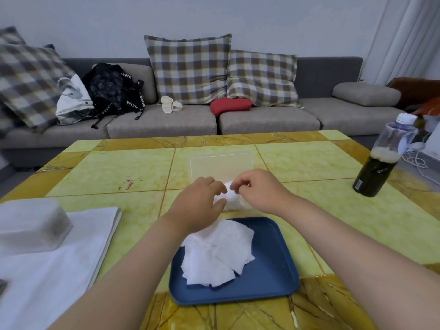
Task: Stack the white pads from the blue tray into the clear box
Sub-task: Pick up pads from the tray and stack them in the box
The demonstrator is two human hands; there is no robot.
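A blue tray lies at the table's near edge with a loose pile of white pads on its left half. Just beyond it stands the clear box, mostly hidden by my hands, with its clear lid lying open behind it. A stack of white pads shows between my hands in the box. My left hand grips the stack's left side with thumb and fingers. My right hand pinches the stack's top from the right.
A dark drink bottle stands at the table's right edge. A white folded cloth with a frosted plastic container on it covers the near left. A grey sofa with checked cushions runs behind the table.
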